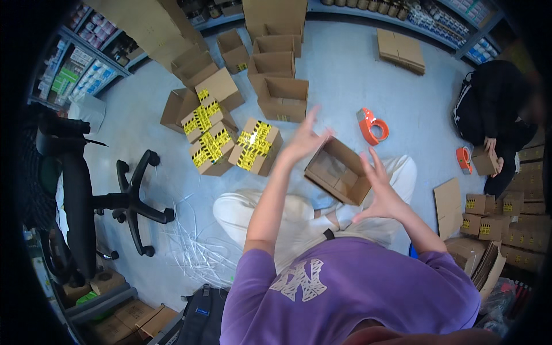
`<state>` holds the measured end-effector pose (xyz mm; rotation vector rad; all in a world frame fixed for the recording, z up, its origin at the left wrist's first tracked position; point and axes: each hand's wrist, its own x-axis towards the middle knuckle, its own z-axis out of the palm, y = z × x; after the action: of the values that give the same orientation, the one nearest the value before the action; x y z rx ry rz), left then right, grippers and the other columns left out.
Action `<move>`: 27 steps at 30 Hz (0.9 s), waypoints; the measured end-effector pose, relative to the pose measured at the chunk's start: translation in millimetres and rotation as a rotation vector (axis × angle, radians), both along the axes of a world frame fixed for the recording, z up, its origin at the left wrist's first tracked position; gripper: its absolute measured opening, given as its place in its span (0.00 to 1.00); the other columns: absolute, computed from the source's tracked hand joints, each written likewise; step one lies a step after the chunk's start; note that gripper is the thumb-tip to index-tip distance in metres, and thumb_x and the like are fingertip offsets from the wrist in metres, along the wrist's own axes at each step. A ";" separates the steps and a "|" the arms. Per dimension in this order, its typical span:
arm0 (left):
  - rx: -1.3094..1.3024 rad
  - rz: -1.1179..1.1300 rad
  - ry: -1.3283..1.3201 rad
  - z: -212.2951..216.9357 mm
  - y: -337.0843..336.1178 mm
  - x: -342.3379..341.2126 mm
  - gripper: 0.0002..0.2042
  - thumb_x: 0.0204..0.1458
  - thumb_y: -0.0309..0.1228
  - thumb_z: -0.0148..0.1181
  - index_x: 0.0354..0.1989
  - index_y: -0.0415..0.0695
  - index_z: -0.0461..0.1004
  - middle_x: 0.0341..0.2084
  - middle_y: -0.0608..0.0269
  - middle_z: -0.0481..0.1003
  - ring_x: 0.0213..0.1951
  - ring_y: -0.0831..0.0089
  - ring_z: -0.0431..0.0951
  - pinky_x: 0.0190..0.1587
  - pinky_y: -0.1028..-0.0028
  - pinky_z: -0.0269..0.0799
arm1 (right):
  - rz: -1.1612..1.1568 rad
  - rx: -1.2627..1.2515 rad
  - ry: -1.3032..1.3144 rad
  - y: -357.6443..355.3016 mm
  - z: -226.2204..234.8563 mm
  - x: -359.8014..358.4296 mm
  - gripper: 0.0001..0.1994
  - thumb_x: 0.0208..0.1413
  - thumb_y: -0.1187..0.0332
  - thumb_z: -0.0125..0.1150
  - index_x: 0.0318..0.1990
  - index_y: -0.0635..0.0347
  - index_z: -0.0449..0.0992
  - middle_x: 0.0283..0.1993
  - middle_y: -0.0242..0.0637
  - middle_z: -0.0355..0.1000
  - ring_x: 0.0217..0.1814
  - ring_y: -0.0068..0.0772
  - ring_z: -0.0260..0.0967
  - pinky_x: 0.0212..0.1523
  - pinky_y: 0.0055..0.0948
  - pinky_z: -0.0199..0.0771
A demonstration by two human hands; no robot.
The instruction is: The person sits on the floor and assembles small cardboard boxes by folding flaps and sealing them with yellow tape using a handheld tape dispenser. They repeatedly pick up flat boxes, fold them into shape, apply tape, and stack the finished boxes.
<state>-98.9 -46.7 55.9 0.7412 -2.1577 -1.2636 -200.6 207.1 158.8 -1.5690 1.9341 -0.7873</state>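
Open cardboard box (338,171) sits between both hands — left (303,140), right (381,190).

One head-worn fisheye view looks steeply down from above the seated person, close over the purple shirt (351,287) and raised hands. It faces forward across the grey floor (345,75) towards shelves (86,63) bending along the dark rim. No second view overlaps it.
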 end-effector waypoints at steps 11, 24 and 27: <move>-0.628 0.152 0.020 99.4 -47.7 3.5 0.07 0.42 0.22 0.63 0.32 0.42 0.81 0.28 0.58 0.78 0.35 0.57 0.72 0.41 0.65 0.71 | -0.147 -0.373 -0.063 -61.9 11.3 -103.6 0.55 0.31 0.59 0.80 0.70 0.52 0.52 0.69 0.44 0.55 0.72 0.45 0.51 0.68 0.43 0.53; -0.707 0.475 0.576 125.5 91.8 61.1 0.15 0.34 0.26 0.71 0.34 0.46 0.77 0.34 0.61 0.75 0.38 0.63 0.73 0.42 0.63 0.68 | -0.462 -0.829 -1.021 -41.6 55.5 -81.7 0.38 0.47 0.61 0.64 0.66 0.55 0.55 0.62 0.38 0.62 0.63 0.39 0.62 0.63 0.39 0.63; -0.627 0.019 0.321 73.1 125.7 67.4 0.15 0.36 0.34 0.72 0.33 0.47 0.76 0.36 0.62 0.75 0.46 0.61 0.74 0.56 0.54 0.60 | -0.667 -0.655 -1.360 -17.7 -2.1 -48.0 0.29 0.52 0.58 0.62 0.60 0.55 0.63 0.55 0.39 0.67 0.59 0.36 0.65 0.58 0.36 0.67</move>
<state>-31.6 79.0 129.0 0.2715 -2.0870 -0.5759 -248.6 189.4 156.7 -0.2096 1.0690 -2.1566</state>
